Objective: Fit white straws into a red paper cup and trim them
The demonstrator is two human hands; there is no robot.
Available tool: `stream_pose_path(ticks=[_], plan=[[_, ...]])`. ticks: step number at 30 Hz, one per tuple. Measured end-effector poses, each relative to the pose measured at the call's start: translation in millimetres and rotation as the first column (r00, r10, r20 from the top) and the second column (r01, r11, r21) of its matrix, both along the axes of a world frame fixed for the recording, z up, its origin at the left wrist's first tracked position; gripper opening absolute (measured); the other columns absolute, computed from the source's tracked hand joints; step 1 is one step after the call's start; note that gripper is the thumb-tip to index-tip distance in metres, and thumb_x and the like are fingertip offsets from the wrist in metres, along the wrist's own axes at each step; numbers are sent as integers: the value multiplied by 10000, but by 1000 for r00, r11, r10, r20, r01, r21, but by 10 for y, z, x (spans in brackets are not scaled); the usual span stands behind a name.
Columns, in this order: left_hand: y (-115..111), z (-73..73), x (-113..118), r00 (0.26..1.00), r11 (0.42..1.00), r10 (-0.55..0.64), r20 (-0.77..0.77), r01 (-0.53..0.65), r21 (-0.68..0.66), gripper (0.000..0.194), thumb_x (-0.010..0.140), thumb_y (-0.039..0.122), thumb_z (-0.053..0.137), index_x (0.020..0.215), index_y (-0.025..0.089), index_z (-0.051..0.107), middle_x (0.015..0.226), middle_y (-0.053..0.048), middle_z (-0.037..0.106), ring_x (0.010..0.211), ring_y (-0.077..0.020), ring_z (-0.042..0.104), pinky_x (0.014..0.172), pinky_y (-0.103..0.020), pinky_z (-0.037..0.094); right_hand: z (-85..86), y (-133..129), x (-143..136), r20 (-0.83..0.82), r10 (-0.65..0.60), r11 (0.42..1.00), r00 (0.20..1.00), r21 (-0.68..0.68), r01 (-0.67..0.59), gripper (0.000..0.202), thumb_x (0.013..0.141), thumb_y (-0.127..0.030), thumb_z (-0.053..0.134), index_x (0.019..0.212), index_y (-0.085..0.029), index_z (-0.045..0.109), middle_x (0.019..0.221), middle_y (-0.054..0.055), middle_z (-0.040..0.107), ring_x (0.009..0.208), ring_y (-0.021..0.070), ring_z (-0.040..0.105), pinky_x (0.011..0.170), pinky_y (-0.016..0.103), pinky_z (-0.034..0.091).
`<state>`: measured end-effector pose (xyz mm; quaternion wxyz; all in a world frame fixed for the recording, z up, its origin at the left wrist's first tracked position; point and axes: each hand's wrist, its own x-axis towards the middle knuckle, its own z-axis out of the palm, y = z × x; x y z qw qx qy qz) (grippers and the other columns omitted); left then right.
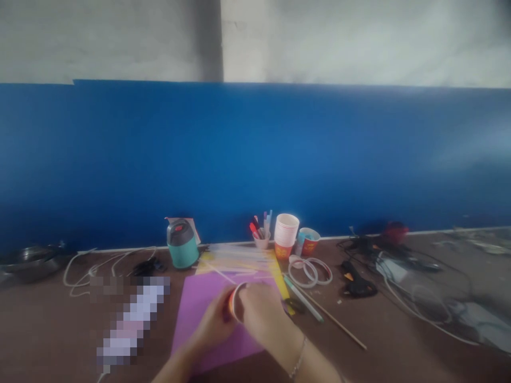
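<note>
A paper cup [238,304] with a white rim and a red and orange outside is held tilted above a purple sheet [191,303]. My left hand [217,319] is wrapped round the cup's left side. The fingers of my right hand [261,311] reach to the cup's mouth from the right; their tips are hidden, and whether they pinch the rim or something inside does not show. Yellow sheets [282,282] and clear sticks [239,256] lie just behind the purple sheet.
Behind stand a teal flask [183,250], a cup of pens [262,240], stacked paper cups [286,234] and another cup [310,242]. To the right lie tape rings [303,272], a green marker [305,300], a wooden stick [339,325], a black glue gun [357,284] and cables.
</note>
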<state>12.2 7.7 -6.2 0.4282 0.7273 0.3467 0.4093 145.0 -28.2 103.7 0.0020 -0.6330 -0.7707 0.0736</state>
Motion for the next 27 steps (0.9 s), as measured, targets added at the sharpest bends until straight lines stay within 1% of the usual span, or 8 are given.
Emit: stream_pose_path(ticks=[2, 5, 9, 12, 17, 22, 25, 27], plan=[[22, 23, -20, 999, 1000, -13, 49, 14, -26, 520, 670, 167, 653, 1167, 169, 498, 1167, -116, 593, 1063, -254, 563, 914, -353, 454, 12, 2, 36, 0, 61, 997, 998, 40, -61, 193, 729, -133, 518, 830, -145, 682, 829, 103, 683, 753, 216, 651, 626, 274, 447], [29, 97, -55, 997, 996, -20, 71, 25, -80, 554, 655, 212, 699, 1170, 168, 498, 1192, -119, 583, 1084, -274, 552, 908, -360, 457, 29, -7, 71, 3, 176, 978, 984, 110, -175, 174, 727, -128, 512, 802, -142, 669, 855, 81, 656, 780, 202, 620, 670, 288, 429], [9, 165, -79, 997, 993, -36, 75, 44, -109, 600, 657, 239, 725, 1203, 175, 487, 1218, -118, 571, 1116, -292, 528, 926, -379, 446, 55, -49, 67, -21, 246, 957, 969, 162, -240, 148, 737, -147, 516, 785, -141, 656, 886, 84, 629, 890, 220, 569, 781, 327, 398], [-15, 197, -76, 996, 994, -59, 74, 66, -92, 582, 689, 250, 708, 1221, 184, 482, 1242, -114, 555, 1145, -289, 507, 966, -394, 415, 73, -106, 48, -16, 244, 959, 970, 153, -239, 139, 745, -156, 523, 791, -137, 653, 861, 98, 629, 886, 223, 562, 790, 334, 397], [-74, 306, -58, 994, 990, -92, 52, 97, -101, 556, 702, 276, 701, 1217, 203, 503, 1261, -95, 545, 1162, -291, 491, 964, -382, 419, 119, -215, 46, -18, 219, 966, 976, 143, -214, 195, 751, -137, 522, 907, -134, 640, 956, 112, 616, 868, 200, 565, 743, 293, 411], [-125, 385, -44, 995, 981, -94, 33, 98, -168, 535, 699, 314, 700, 1194, 201, 530, 1220, -85, 582, 1132, -304, 513, 938, -384, 439, 156, -238, 64, -81, 156, 983, 985, 112, -146, 124, 719, -169, 536, 792, -156, 635, 855, 71, 606, 809, 199, 574, 673, 281, 406], [-130, 379, -37, 992, 972, -121, 38, 126, -200, 552, 703, 311, 695, 1213, 204, 510, 1211, -84, 588, 1120, -304, 521, 909, -385, 461, 166, -232, 82, -97, 181, 979, 979, 109, -170, 118, 717, -168, 529, 786, -174, 625, 852, 50, 613, 759, 172, 569, 630, 260, 393], [-124, 364, -32, 990, 970, -124, 62, 134, -202, 557, 708, 289, 692, 1222, 204, 495, 1221, -84, 579, 1116, -292, 524, 909, -376, 460, 160, -220, 86, -63, 201, 974, 978, 123, -192, 123, 729, -173, 529, 795, -184, 632, 853, 44, 629, 769, 168, 565, 667, 268, 395]])
